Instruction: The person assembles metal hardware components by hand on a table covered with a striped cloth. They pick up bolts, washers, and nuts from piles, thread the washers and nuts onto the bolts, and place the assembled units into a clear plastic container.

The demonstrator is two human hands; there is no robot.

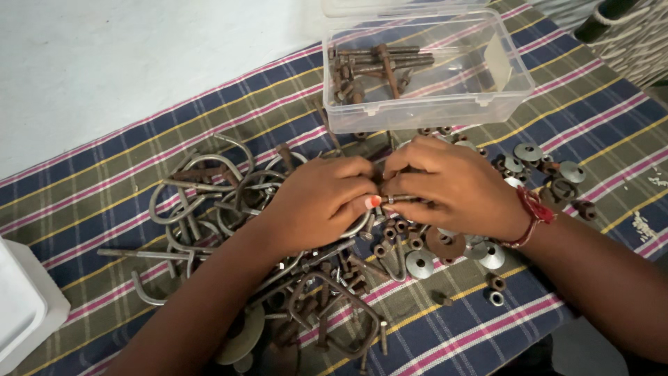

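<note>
Two bare hands meet knuckle to knuckle over a striped cloth (591, 104). The left hand (316, 202) and right hand (445, 184) curl inward, fingertips together pinching a small rusty bolt (402, 199) between them — its ends hidden by fingers. Under the left hand lie bent metal U-bolts (209, 202); below the right, round washers (452, 254). Just beyond the hands sits a clear plastic box (501, 90) holding rusty bolts.

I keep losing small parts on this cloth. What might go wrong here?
The small bolt, pinched between left hand and right hand, may slip into the pile of nuts beneath. Loose nuts near the striped cloth's edge might roll off.
</note>
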